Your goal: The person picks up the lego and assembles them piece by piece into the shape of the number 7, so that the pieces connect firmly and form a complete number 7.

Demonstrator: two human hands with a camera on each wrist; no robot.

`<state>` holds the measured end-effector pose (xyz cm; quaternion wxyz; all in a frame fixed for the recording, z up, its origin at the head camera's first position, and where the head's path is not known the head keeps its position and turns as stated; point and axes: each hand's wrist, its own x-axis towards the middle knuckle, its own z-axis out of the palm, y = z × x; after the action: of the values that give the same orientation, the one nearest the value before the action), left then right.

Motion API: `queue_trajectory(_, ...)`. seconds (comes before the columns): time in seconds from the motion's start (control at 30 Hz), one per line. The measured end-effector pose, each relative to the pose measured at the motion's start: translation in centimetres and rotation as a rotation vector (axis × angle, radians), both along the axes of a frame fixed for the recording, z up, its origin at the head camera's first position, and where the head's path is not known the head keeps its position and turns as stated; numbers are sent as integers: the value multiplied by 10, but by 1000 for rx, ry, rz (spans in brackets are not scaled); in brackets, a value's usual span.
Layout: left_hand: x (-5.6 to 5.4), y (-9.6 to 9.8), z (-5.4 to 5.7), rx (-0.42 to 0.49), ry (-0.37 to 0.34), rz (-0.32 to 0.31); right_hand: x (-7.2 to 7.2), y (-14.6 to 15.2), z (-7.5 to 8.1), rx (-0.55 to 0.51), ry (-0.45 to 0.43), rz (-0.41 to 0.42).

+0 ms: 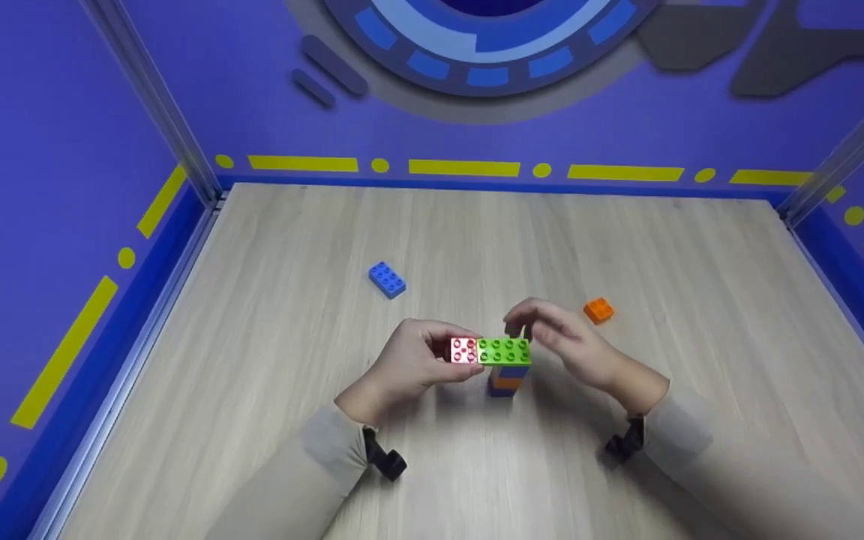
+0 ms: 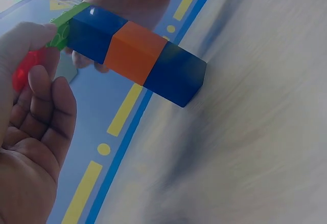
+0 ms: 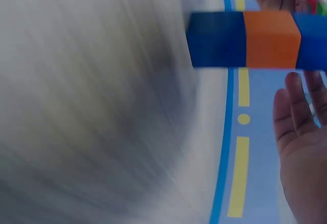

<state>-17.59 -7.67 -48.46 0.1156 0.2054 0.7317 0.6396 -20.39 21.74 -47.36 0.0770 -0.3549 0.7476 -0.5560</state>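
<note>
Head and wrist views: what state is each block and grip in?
Left grip: pinching the red block
Right grip: open, beside the blue-orange-blue column
Red block: held, studs up, at the green block's left end
Green block: studs up, atop the column
Blue-orange-blue column: stacked; contact with table unclear
Loose blue block: studs up on table
Loose orange block: studs up on table

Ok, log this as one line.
left hand: holds red brick beside green brick; right hand: near green brick; under green brick: upper blue, middle orange, lower blue; table: loose blue brick, loose orange brick
</note>
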Motion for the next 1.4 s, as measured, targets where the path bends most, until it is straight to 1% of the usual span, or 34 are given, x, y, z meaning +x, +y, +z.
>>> queue_trajectory(0.03,0,0,0,-3,2,1,-6,-1,3,14,-16,-18)
queue_trajectory(0.1,1,1,0,-8,4,1,-19,-7,9,61,-37,-80)
queue_trajectory(0.17,1,2,1,-5,0,-2,-33,-15,15,127,-71,-143)
queue_trajectory(0.27,1,2,1,2,-1,-10,-55,-29,19,245,-104,-207)
queue_trajectory(0.33,1,3,2,2,0,-14,-71,-38,20,332,-119,-222)
queue_trajectory(0.43,1,4,2,-7,18,-15,-96,-51,22,419,-156,-227)
queue_trajectory(0.53,1,5,3,-2,10,-18,-117,-63,25,456,-191,-235)
queue_trajectory(0.63,1,6,3,13,-28,-33,-130,-78,27,449,-209,-226)
queue_trajectory(0.73,1,6,4,24,-56,-46,-136,-94,26,405,-228,-201)
queue_trajectory(0.83,1,6,5,28,-54,-54,-138,-109,21,368,-230,-173)
queue_trajectory(0.9,1,5,6,36,-52,-60,-139,-116,16,388,-207,-135)
queue_trajectory(0.97,1,5,5,38,-47,-63,-140,-123,10,431,-172,-84)
queue_trajectory(1.03,0,4,4,39,-48,-59,-141,-129,5,473,-135,-31)
queue_trajectory(1.1,0,3,4,32,-46,-51,-141,-136,1,488,-111,7)
queue_trajectory(1.23,0,1,2,28,-43,-43,-142,-146,-9,491,-88,19)
queue_trajectory(1.4,1,-1,0,28,-31,-44,-144,-161,-20,498,-52,-15)
